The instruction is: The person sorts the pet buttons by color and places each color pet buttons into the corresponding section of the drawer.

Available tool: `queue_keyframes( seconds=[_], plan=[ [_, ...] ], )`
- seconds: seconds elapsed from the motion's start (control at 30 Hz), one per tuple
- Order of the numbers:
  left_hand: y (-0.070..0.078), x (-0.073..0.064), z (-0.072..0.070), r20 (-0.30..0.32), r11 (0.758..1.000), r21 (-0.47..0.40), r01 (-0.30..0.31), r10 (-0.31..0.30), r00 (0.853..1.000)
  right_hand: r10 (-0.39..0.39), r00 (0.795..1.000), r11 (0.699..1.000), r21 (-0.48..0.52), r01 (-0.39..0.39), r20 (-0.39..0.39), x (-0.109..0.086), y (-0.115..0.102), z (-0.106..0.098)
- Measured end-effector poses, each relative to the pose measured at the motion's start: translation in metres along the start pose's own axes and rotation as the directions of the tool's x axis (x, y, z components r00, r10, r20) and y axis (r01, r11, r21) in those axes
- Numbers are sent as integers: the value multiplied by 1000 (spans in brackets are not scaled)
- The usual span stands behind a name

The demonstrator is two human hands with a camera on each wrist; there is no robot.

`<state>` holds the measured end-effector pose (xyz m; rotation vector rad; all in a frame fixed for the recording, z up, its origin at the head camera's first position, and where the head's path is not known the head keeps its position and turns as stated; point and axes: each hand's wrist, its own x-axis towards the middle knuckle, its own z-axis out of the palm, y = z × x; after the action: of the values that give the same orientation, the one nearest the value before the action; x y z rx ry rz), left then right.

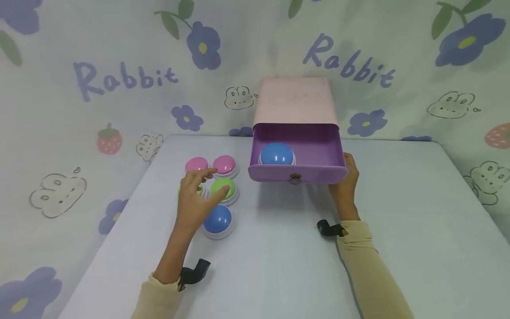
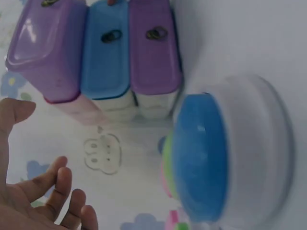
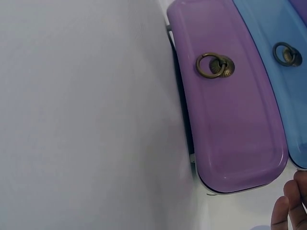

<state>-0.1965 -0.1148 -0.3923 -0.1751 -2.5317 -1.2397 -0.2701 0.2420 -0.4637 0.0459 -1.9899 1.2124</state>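
Note:
My left hand (image 1: 195,199) hovers over a group of domed push buttons, its thumb and fingers spread apart with nothing between them. Under and around it are a pink button (image 1: 225,164), a second pink button (image 1: 197,164), a green button (image 1: 223,189), another green one mostly covered by the hand, and a blue button (image 1: 218,219). One more blue button (image 1: 277,154) sits at the left inside the pulled-out purple top drawer (image 1: 318,174). At that drawer's right side is my right hand (image 1: 347,182); its fingers (image 3: 280,211) extend along the cabinet's side.
The pink-topped cabinet (image 1: 295,99) stands at the table's back, against a printed cloth (image 1: 139,35). Below the top drawer are a blue drawer (image 2: 106,62) and a lower purple drawer (image 3: 230,115), both pushed in, each with a ring pull. Dark cameras are strapped to both wrists.

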Motion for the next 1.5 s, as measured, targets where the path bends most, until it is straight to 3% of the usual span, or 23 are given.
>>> queue_keyframes(
  seconds=[0.27,0.73,1.13,1.5],
  plan=[
    [-25,-20,2,56,996,72,57,-61,997,46,999,999,-15,-46,-1,0,2,-5],
    [-43,-41,4,154,985,143,96,-117,981,24,1000,999,26,-24,-20,2,3,-6],
    [-51,-50,6,204,958,275,83,-143,968,41,999,998,54,-40,-19,1,3,-3],
    [-58,-57,4,203,941,338,18,-92,975,42,999,997,64,-42,-6,-2,3,1]
  ],
)
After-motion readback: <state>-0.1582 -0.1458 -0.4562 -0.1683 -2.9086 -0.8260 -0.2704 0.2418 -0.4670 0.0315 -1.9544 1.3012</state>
